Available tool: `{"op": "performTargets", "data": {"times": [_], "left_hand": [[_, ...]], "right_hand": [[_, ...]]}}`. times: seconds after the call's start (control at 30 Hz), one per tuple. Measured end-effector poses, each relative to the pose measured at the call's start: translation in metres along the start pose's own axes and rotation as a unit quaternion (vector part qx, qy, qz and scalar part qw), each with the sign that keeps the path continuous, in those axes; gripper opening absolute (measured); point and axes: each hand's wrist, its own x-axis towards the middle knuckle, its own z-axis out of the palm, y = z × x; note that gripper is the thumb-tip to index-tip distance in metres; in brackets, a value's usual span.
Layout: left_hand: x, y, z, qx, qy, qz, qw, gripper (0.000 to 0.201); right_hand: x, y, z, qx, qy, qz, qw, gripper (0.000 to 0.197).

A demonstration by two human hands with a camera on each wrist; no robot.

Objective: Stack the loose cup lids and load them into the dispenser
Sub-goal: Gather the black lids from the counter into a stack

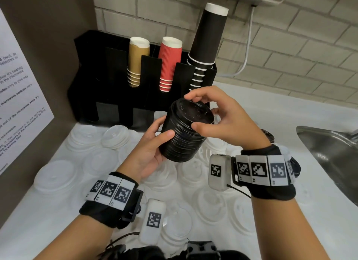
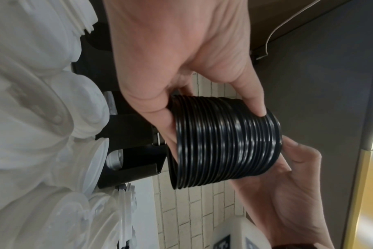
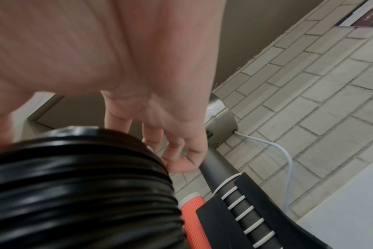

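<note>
Above the counter (image 1: 23, 201), seen from the head camera, the left hand (image 1: 149, 153) is wrapping the side of a tilted stack of black lids (image 1: 186, 130), thumb pressing its ribs, while the right hand (image 1: 219, 120) is pinching the top lid's rim with curled fingers. White lids (image 1: 56, 176) are lying loose below, before the dispenser (image 1: 108, 74).

From the left wrist, the stack (image 2: 226, 143) is sitting between thumb and fingers, its far end unsupported; a loosening squeeze would likely be spilling lids.

From the right wrist, blurred fingers (image 3: 181, 160) are curling just over the stack's edge (image 3: 79, 185), so a skewed top lid could be jamming.
</note>
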Motion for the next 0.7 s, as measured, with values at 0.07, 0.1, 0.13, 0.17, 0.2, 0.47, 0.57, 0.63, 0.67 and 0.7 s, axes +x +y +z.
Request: {"op": "performTargets", "data": {"times": [0.07, 0.1, 0.13, 0.17, 0.2, 0.47, 0.57, 0.63, 0.67, 0.7], "left_hand": [[0.001, 0.000, 0.001, -0.004, -0.004, 0.001, 1.000, 0.090], [0.001, 0.000, 0.002, -0.008, -0.004, 0.002, 1.000, 0.092], [0.002, 0.001, 0.003, -0.011, -0.005, 0.003, 1.000, 0.095], [0.002, 0.001, 0.003, -0.014, -0.006, 0.003, 1.000, 0.096], [0.002, 0.001, 0.003, -0.013, -0.007, 0.004, 1.000, 0.098], [0.002, 0.008, -0.008, -0.011, 0.035, 0.024, 0.999, 0.061], [0.003, 0.013, -0.011, -0.004, 0.044, 0.031, 0.999, 0.051], [0.005, 0.017, -0.012, 0.002, 0.049, 0.038, 0.998, 0.051], [0.005, 0.019, -0.013, 0.005, 0.051, 0.042, 0.998, 0.053], [0.006, 0.020, -0.014, 0.009, 0.053, 0.045, 0.998, 0.056]], "right_hand": [[0.000, 0.000, 0.000, -0.003, 0.000, -0.004, 1.000, 0.047], [0.000, 0.000, -0.001, -0.001, 0.000, -0.005, 1.000, 0.047], [0.000, 0.001, -0.002, 0.000, 0.001, -0.008, 1.000, 0.046], [0.000, 0.001, -0.002, 0.001, -0.001, -0.009, 1.000, 0.046], [0.000, 0.001, -0.002, 0.000, -0.007, -0.011, 1.000, 0.046], [0.015, 0.050, -0.041, 0.104, 0.219, 0.103, 0.965, 0.018], [0.036, 0.109, -0.052, 0.037, 0.213, 0.281, 0.935, 0.016], [0.050, 0.149, -0.052, -0.034, 0.113, 0.375, 0.920, 0.021], [0.056, 0.166, -0.051, -0.078, 0.054, 0.407, 0.909, 0.029], [0.061, 0.180, -0.048, -0.125, -0.003, 0.428, 0.895, 0.037]]}}
